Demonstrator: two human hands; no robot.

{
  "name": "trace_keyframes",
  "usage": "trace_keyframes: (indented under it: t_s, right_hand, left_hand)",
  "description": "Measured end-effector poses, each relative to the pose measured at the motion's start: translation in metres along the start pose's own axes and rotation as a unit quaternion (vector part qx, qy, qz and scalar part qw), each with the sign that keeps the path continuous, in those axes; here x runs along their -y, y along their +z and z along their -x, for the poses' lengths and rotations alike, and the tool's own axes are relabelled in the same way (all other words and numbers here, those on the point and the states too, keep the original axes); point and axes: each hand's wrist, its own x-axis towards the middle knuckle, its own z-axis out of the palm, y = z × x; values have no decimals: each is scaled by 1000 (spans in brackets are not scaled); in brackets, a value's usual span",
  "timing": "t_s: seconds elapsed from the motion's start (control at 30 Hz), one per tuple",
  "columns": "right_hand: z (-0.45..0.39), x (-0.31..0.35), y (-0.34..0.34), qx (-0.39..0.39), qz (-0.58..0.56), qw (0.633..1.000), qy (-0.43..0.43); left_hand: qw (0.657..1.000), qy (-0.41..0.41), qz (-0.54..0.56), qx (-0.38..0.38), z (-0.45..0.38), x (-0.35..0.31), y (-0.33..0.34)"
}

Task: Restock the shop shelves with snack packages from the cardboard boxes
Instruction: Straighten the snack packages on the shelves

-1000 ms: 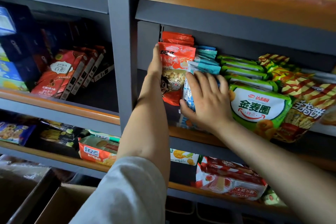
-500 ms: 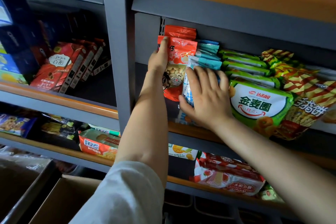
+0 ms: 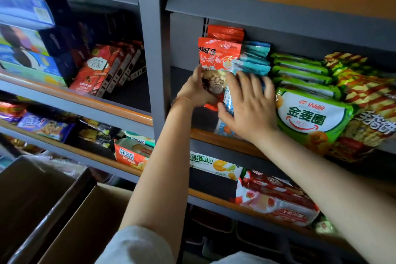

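Her left hand (image 3: 196,90) grips the red packet (image 3: 218,58) by its lower left edge, upright beside the shelf post (image 3: 154,49); the right hand (image 3: 248,107), fingers flat, presses the blue packets (image 3: 252,62) back. Cardboard boxes (image 3: 70,221) stand below.

The red snack bag (image 3: 217,64) stands upright at the left end of the shelf (image 3: 225,139), white lettering up top and a clear window lower down showing small round biscuits; the left hand's fingers (image 3: 198,75) wrap its lower left edge, and another red bag (image 3: 226,32) sits right behind it. Just right of that, the blue-and-white bags (image 3: 254,58) are lined up in a row, the front one pressed flat under the right hand's fingers (image 3: 252,83). Off past those fingertips to the right are the green bags (image 3: 311,113), leaning forward. Open cardboard boxes (image 3: 70,221) sit well below, lower left.
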Motion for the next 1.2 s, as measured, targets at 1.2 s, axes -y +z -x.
trace_keyframes:
  t_s: [1.2]
  right_hand:
    - [0,0,1,-36,-17,999,2]
  left_hand:
    - [943,88,-316,-60,25,-22,10]
